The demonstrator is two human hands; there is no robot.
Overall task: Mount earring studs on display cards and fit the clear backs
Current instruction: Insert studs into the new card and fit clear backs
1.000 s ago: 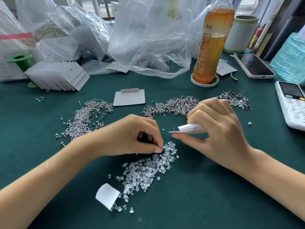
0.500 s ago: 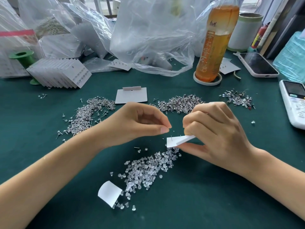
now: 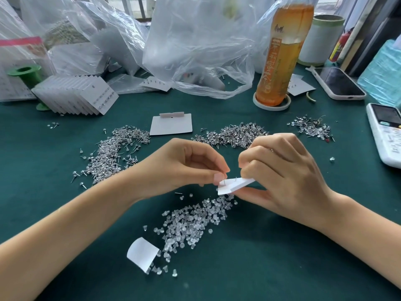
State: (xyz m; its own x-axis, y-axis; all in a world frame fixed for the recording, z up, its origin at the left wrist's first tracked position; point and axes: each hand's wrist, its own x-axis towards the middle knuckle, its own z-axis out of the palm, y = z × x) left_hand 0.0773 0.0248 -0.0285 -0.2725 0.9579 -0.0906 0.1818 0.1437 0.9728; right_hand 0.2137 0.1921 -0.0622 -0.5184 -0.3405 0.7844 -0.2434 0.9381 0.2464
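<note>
My right hand (image 3: 284,177) grips a small white display card (image 3: 235,185) held flat, back side up, with thin stud posts sticking up from it. My left hand (image 3: 186,166) pinches thumb and forefinger together at the post nearest the card's left end; what sits between the fingertips is too small to see. Below both hands lies a heap of clear backs (image 3: 193,222) on the green cloth. Piles of silver earring studs (image 3: 115,151) lie to the left, and more earring studs (image 3: 236,134) behind my hands.
A blank card (image 3: 171,127) lies behind the hands, a stack of filled cards (image 3: 76,95) at back left, a curled paper scrap (image 3: 142,253) in front. Plastic bags (image 3: 195,46), an orange drink bottle (image 3: 282,53), a phone (image 3: 338,83) and a white handset (image 3: 388,133) crowd the back and right.
My left hand rose from the heap of clear backs and moved right to the card. My right hand lowered the card and turned it flat, posts up.
</note>
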